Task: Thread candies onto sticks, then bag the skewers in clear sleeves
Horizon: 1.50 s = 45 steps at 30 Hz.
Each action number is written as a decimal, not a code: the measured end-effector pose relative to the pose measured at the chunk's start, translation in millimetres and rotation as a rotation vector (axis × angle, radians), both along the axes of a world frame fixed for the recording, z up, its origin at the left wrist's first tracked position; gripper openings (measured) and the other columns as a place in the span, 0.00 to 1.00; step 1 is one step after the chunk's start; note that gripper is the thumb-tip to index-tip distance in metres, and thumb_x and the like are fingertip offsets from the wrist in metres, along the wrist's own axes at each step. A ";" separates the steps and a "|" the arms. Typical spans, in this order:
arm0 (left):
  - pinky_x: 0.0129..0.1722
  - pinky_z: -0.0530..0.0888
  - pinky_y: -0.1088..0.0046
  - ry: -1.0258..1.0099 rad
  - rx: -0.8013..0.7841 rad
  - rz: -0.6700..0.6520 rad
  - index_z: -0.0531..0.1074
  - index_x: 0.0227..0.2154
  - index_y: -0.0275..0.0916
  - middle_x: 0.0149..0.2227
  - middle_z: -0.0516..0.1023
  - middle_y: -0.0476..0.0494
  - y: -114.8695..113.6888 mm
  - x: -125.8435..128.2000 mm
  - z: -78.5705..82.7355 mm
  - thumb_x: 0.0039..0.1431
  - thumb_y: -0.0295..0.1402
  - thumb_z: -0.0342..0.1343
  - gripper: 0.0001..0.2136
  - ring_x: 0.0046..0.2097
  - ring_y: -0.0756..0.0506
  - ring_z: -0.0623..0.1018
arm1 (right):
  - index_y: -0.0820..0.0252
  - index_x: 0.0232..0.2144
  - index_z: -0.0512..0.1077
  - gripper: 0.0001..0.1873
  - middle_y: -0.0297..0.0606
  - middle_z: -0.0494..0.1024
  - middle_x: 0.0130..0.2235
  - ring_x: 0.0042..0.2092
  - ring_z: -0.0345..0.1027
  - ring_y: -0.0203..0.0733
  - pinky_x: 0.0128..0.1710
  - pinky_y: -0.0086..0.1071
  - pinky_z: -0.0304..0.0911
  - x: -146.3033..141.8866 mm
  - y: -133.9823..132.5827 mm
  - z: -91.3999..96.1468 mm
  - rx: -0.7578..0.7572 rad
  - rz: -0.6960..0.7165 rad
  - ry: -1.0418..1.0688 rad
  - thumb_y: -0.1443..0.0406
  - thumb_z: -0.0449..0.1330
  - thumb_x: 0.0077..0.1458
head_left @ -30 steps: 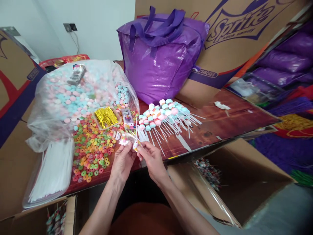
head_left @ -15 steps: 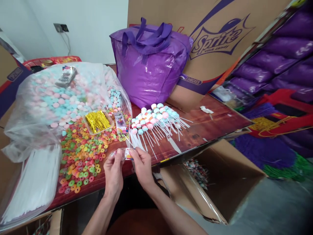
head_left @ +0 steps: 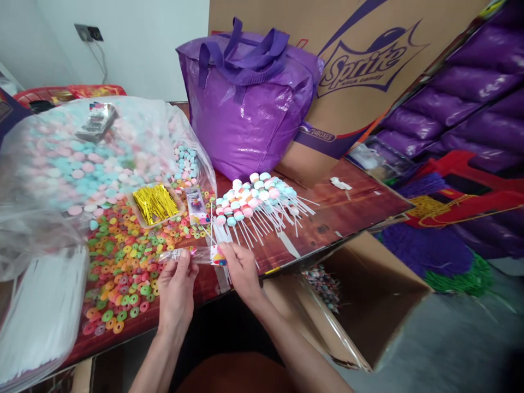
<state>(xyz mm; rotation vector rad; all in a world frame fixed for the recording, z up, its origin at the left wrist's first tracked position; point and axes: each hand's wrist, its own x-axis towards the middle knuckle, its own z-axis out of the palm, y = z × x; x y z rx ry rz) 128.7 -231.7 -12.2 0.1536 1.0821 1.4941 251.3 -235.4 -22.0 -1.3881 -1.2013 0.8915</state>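
Note:
A small clear plastic bag (head_left: 201,254) with colourful printing at both ends stretches between my two hands. My left hand (head_left: 178,284) pinches its left part between thumb and fingers. At the printed right end, my right hand (head_left: 241,270) is closed on the bag. Just beyond lie candy lollipops (head_left: 254,202) of pink, white and blue pieces on white sticks. Loose ring candies (head_left: 131,251) spread over the table to the left of the bag. Behind them stands a tray of gold twist ties (head_left: 155,204), beside a stack of printed bags (head_left: 197,206).
A big clear sack of pastel candies (head_left: 77,164) covers the back left, with a bundle of white sticks (head_left: 43,311) in front. A purple tote bag (head_left: 245,114) stands behind the lollipops. An open cardboard box (head_left: 368,305) is below the table's right edge (head_left: 352,218).
My hands have moved apart, my left hand going left, and the clear bag now shows stretched between them. The whole view has shifted slightly.

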 end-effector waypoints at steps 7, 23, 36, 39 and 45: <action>0.25 0.69 0.79 -0.074 -0.016 0.047 0.75 0.24 0.36 0.26 0.77 0.53 9.9 -12.7 4.2 0.39 0.30 0.74 0.12 0.24 0.56 0.71 | 0.61 0.36 0.74 0.14 0.44 0.76 0.37 0.38 0.66 0.44 0.39 0.36 0.59 66.8 43.2 13.9 0.236 -0.427 -0.618 0.62 0.50 0.64; 0.25 0.74 0.80 -0.232 -0.220 0.049 0.74 0.29 0.35 0.24 0.75 0.50 19.5 -32.2 11.1 0.64 0.28 0.55 0.08 0.24 0.54 0.74 | 0.56 0.33 0.77 0.08 0.36 0.78 0.31 0.33 0.71 0.41 0.34 0.33 0.64 57.4 -17.1 28.2 0.311 -0.093 -0.315 0.64 0.58 0.61; 0.30 0.74 0.78 -0.066 -0.002 -0.018 0.76 0.29 0.37 0.27 0.78 0.51 12.9 -34.4 -4.2 0.47 0.32 0.70 0.09 0.28 0.53 0.77 | 0.55 0.35 0.77 0.10 0.37 0.76 0.32 0.32 0.70 0.39 0.35 0.32 0.64 66.5 -48.1 28.0 0.305 0.169 -0.558 0.68 0.56 0.63; 0.37 0.76 0.75 0.020 0.135 -0.052 0.75 0.26 0.37 0.29 0.79 0.53 10.8 -34.5 -6.0 0.43 0.35 0.72 0.12 0.32 0.52 0.79 | 0.56 0.33 0.76 0.10 0.35 0.73 0.30 0.31 0.68 0.38 0.32 0.31 0.63 63.2 -47.5 29.5 0.236 0.237 -0.463 0.66 0.55 0.64; 0.35 0.77 0.72 0.054 0.211 -0.139 0.73 0.26 0.37 0.31 0.81 0.48 7.8 -30.7 -5.5 0.44 0.38 0.72 0.14 0.34 0.48 0.81 | 0.57 0.31 0.75 0.10 0.33 0.71 0.28 0.30 0.66 0.37 0.32 0.30 0.60 46.8 -46.5 15.2 0.175 0.258 -0.319 0.65 0.56 0.64</action>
